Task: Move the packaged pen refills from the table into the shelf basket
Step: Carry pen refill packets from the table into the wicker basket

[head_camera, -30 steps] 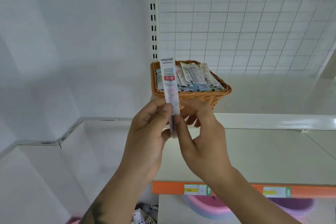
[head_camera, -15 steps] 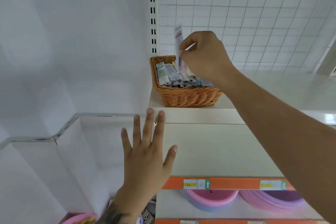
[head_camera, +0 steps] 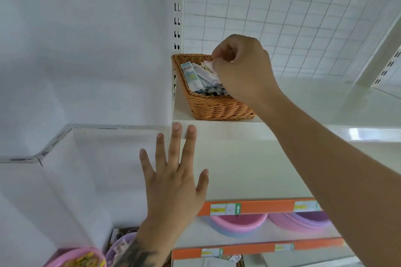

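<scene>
The right hand (head_camera: 243, 69) pinches a refill packet (head_camera: 208, 65) over the wicker basket (head_camera: 217, 108) on the shelf, apparently just touching the packets inside. Lay it flat along the others, then let go. The left hand (head_camera: 173, 182) hovers splayed, holding nothing.

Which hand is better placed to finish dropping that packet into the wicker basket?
Right. The right hand is over the basket, pinching a packet. The left hand hangs open and lower, holding nothing.
</scene>
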Motion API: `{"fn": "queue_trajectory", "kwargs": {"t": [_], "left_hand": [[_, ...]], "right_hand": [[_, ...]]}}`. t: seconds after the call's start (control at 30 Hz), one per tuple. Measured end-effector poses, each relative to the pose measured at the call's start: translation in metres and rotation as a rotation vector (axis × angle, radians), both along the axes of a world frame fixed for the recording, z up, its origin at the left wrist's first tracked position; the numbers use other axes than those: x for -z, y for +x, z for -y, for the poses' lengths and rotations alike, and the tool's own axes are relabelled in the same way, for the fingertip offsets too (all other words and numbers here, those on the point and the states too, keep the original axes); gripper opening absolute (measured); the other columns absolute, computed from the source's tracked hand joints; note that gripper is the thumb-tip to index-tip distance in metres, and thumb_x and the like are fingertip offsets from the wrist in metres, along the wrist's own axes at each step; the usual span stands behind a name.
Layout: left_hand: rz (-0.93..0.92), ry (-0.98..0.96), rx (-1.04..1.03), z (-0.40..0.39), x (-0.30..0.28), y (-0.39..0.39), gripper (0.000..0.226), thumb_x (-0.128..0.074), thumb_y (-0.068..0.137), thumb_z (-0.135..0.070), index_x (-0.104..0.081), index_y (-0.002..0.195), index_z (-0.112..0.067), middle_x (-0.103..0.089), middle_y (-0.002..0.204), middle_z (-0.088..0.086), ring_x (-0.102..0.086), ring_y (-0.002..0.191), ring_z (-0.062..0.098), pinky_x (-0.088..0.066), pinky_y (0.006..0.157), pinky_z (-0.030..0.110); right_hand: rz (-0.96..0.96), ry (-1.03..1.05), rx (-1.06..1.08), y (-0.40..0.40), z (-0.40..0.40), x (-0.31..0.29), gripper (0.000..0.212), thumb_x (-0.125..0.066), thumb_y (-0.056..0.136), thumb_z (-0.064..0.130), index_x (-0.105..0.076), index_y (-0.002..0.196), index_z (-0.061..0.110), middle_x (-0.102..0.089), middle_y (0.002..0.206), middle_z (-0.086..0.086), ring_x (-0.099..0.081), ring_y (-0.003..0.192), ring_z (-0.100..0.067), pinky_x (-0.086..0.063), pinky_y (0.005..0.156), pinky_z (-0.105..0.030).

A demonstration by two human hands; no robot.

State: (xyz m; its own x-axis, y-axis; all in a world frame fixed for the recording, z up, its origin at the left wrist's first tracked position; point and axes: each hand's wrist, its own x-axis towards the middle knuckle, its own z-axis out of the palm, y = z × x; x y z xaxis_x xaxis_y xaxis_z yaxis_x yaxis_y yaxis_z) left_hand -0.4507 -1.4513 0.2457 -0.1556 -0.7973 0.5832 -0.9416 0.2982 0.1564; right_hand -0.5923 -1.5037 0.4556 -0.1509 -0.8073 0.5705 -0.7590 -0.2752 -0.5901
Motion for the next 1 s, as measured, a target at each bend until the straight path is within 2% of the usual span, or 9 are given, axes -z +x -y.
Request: {"fn": "queue_trajectory", "kwargs": {"t": [0.1, 0.23, 0.37, 0.53, 0.63, 0.7, 0.77, 0.87, 1.0], "left_hand": [[0.004, 0.0, -0.001, -0.002, 0.0, 0.003, 0.098, -0.053, 0.09, -0.059, 0.001, 0.166, -0.027, 0.005, 0.174, 0.004, -0.02, 0.156, 0.043, -0.022, 0.117, 0.073], [0.063, 0.056, -0.012, -0.01, -0.007, 0.006, 0.103, -0.059, 0.089, -0.06, 0.002, 0.166, -0.029, 0.006, 0.174, 0.002, -0.017, 0.157, 0.041, -0.019, 0.118, 0.073], [0.126, 0.138, -0.08, -0.034, -0.003, 0.015, 0.093, -0.048, 0.092, -0.066, -0.003, 0.166, -0.032, -0.002, 0.174, 0.004, -0.017, 0.157, 0.041, -0.017, 0.118, 0.072], [0.125, 0.263, -0.184, -0.091, 0.01, 0.02, 0.079, -0.033, 0.091, -0.071, -0.033, 0.16, -0.032, -0.04, 0.163, 0.009, -0.042, 0.146, 0.042, -0.028, 0.112, 0.072], [0.104, 0.31, -0.265, -0.134, 0.024, 0.014, 0.072, -0.032, 0.093, -0.068, -0.043, 0.154, -0.031, -0.051, 0.155, 0.008, -0.051, 0.139, 0.039, -0.035, 0.108, 0.071], [0.051, 0.395, -0.295, -0.168, 0.034, 0.009, 0.067, -0.028, 0.098, -0.064, -0.033, 0.158, -0.035, -0.046, 0.16, 0.002, -0.047, 0.144, 0.032, -0.033, 0.116, 0.064], [0.005, 0.543, -0.307, -0.209, 0.05, 0.005, 0.065, -0.023, 0.101, -0.064, -0.019, 0.16, -0.038, -0.039, 0.163, -0.005, -0.04, 0.148, 0.021, -0.032, 0.121, 0.052], [-0.038, 0.625, -0.42, -0.287, 0.082, 0.003, 0.063, -0.027, 0.1, -0.064, -0.021, 0.158, -0.04, -0.047, 0.156, -0.008, -0.047, 0.142, 0.019, -0.038, 0.118, 0.047], [-0.107, 0.743, -0.679, -0.398, 0.123, 0.003, 0.06, -0.026, 0.099, -0.066, -0.025, 0.155, -0.043, -0.048, 0.155, -0.008, -0.047, 0.139, 0.02, -0.035, 0.116, 0.047]], "right_hand": [[-0.006, -0.248, 0.005, 0.0, -0.032, 0.032, 0.013, -0.062, 0.093, 0.016, -0.069, 0.101, 0.023, -0.064, 0.102, 0.009, -0.058, 0.088, -0.002, -0.046, 0.074, -0.017], [-0.141, -0.471, -0.033, -0.005, -0.069, 0.09, 0.015, -0.065, 0.094, 0.015, -0.071, 0.106, 0.008, -0.065, 0.107, -0.006, -0.06, 0.102, -0.021, -0.052, 0.083, -0.042], [-0.252, -0.311, -0.069, -0.018, -0.097, 0.143, 0.022, -0.065, 0.096, 0.024, -0.072, 0.112, 0.01, -0.067, 0.109, -0.006, -0.061, 0.1, -0.025, -0.052, 0.082, -0.043], [-0.384, 0.012, -0.113, -0.035, -0.131, 0.192, 0.041, -0.051, 0.1, 0.046, -0.068, 0.126, 0.02, -0.066, 0.124, -0.004, -0.064, 0.108, -0.03, -0.054, 0.087, -0.043], [-0.46, 0.207, -0.202, -0.036, -0.156, 0.218, 0.05, -0.044, 0.097, 0.055, -0.064, 0.132, 0.025, -0.065, 0.132, -0.007, -0.065, 0.113, -0.035, -0.056, 0.087, -0.047], [-0.501, 0.276, -0.295, -0.036, -0.175, 0.236, 0.051, -0.041, 0.096, 0.056, -0.062, 0.133, 0.028, -0.065, 0.133, -0.008, -0.067, 0.112, -0.036, -0.057, 0.087, -0.048], [-0.509, 0.348, -0.386, -0.033, -0.198, 0.256, 0.061, -0.03, 0.097, 0.061, -0.056, 0.141, 0.03, -0.06, 0.142, -0.008, -0.063, 0.12, -0.036, -0.053, 0.096, -0.047], [-0.562, 0.487, -0.537, -0.021, -0.241, 0.287, 0.072, -0.014, 0.094, 0.066, -0.043, 0.152, 0.035, -0.045, 0.158, -0.004, -0.05, 0.137, -0.032, -0.042, 0.111, -0.044], [-0.614, 0.555, -0.78, 0.007, -0.319, 0.322, 0.069, -0.016, 0.095, 0.066, -0.044, 0.15, 0.036, -0.048, 0.154, 0.0, -0.053, 0.135, -0.029, -0.045, 0.109, -0.044]]}}
